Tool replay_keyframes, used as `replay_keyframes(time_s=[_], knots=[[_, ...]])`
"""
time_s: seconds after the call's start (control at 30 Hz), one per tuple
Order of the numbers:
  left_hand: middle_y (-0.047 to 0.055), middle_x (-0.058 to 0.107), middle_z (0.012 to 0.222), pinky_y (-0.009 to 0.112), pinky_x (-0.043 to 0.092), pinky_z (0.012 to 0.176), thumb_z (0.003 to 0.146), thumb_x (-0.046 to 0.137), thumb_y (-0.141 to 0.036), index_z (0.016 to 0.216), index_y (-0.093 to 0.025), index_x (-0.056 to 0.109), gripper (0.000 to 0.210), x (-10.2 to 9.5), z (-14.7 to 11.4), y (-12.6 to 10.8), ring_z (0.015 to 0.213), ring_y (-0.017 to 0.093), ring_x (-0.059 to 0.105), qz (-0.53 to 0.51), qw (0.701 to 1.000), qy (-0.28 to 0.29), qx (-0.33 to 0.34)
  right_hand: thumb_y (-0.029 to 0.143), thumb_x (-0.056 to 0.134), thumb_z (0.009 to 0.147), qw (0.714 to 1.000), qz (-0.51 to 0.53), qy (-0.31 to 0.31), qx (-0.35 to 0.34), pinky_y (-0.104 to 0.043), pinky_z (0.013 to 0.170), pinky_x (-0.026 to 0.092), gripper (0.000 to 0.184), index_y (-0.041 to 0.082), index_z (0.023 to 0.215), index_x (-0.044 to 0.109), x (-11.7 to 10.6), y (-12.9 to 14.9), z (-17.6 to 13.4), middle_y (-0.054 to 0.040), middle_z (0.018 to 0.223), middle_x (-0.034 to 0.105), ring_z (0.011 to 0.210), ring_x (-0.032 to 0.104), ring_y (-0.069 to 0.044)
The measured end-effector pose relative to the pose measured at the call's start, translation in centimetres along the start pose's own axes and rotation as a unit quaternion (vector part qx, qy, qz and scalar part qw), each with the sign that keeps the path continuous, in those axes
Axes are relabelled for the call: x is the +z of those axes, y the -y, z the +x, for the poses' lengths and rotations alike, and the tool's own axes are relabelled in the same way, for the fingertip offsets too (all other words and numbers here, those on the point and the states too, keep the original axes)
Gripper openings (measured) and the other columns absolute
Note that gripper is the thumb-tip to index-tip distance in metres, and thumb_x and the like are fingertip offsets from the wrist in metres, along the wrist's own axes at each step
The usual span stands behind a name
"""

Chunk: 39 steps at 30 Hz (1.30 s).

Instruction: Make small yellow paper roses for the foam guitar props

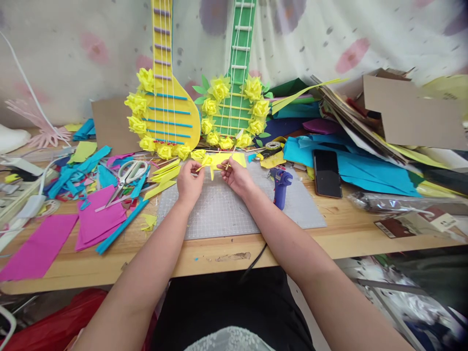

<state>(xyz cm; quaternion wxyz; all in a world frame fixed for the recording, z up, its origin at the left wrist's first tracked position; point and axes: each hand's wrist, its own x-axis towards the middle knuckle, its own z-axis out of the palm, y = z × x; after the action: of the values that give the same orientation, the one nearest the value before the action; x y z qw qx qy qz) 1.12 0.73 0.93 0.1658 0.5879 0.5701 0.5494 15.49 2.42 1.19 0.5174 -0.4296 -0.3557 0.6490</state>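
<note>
My left hand is closed in a pinch on a small piece of yellow crepe paper, whose cut tabs point outward and down. Close by on the right, my right hand grips a thin pale stick, which pokes up past the fingers. Both hands are over the far part of a grey cutting mat. Behind them lies a flat yellow sheet. Yellow paper strips are stacked beside my left hand. A blue glue gun rests on the mat, right of my right hand.
A yellow paper guitar and a green one with yellow flowers lean against the curtain. Scissors, magenta sheets and blue scraps lie left. A phone, blue paper and piled cardboard are right.
</note>
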Motion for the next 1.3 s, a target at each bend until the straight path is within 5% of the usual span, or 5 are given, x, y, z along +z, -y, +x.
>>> replay_keyframes(time_s=[0.23, 0.37, 0.67, 0.87, 1.3], knots=[[0.001, 0.052, 0.074, 0.026, 0.039, 0.073, 0.070, 0.054, -0.016, 0.074, -0.020, 0.053, 0.005, -0.6, 0.2, -0.5, 0.072, 0.014, 0.050, 0.065, 0.994, -0.072, 0.049, 0.044, 0.035, 0.084, 0.940, -0.279, -0.024, -0.197, -0.019, 0.053, 0.037, 0.033, 0.022, 0.099, 0.054, 0.9, -0.9, -1.2, 0.0039, 0.064, 0.056, 0.047, 0.042, -0.007], [0.001, 0.050, 0.071, 0.027, 0.038, 0.077, 0.071, 0.056, -0.019, 0.070, -0.021, 0.052, 0.004, -0.7, 0.3, -0.6, 0.074, 0.015, 0.050, 0.078, 0.993, -0.060, 0.067, 0.038, 0.034, 0.085, 0.898, -0.370, -0.005, -0.238, -0.020, 0.061, 0.038, 0.030, 0.019, 0.089, 0.056, 1.4, -0.7, -2.3, 0.0020, 0.069, 0.057, 0.060, 0.048, -0.009], [-0.001, 0.053, 0.061, 0.027, 0.039, 0.068, 0.070, 0.060, -0.030, 0.061, -0.020, 0.052, 0.015, 0.1, 0.0, 0.2, 0.063, 0.014, 0.050, 0.088, 0.995, -0.023, 0.037, 0.036, 0.038, 0.083, 0.869, -0.440, 0.027, -0.224, -0.021, 0.068, 0.038, 0.030, 0.020, 0.096, 0.060, 1.3, -1.2, -1.8, 0.0007, 0.081, 0.062, 0.070, 0.052, -0.011], [-0.001, 0.053, 0.061, 0.025, 0.036, 0.063, 0.071, 0.059, -0.033, 0.062, -0.020, 0.053, 0.017, 0.2, -0.4, -0.4, 0.061, 0.013, 0.049, 0.102, 0.994, -0.002, 0.042, 0.034, 0.047, 0.078, 0.846, -0.484, -0.038, -0.220, -0.020, 0.058, 0.034, 0.032, 0.024, 0.106, 0.057, 1.0, -1.2, -1.4, 0.0054, 0.059, 0.051, 0.055, 0.045, -0.010], [0.003, 0.050, 0.070, 0.030, 0.038, 0.071, 0.073, 0.059, -0.033, 0.068, -0.019, 0.059, 0.015, 0.0, 0.1, -0.4, 0.075, 0.018, 0.048, 0.180, 0.965, 0.045, 0.185, 0.029, 0.047, 0.078, 0.841, -0.484, -0.054, -0.235, -0.025, 0.066, 0.041, 0.024, 0.023, 0.093, 0.065, 0.7, -1.5, -0.9, -0.0005, 0.082, 0.067, 0.070, 0.057, -0.014]])
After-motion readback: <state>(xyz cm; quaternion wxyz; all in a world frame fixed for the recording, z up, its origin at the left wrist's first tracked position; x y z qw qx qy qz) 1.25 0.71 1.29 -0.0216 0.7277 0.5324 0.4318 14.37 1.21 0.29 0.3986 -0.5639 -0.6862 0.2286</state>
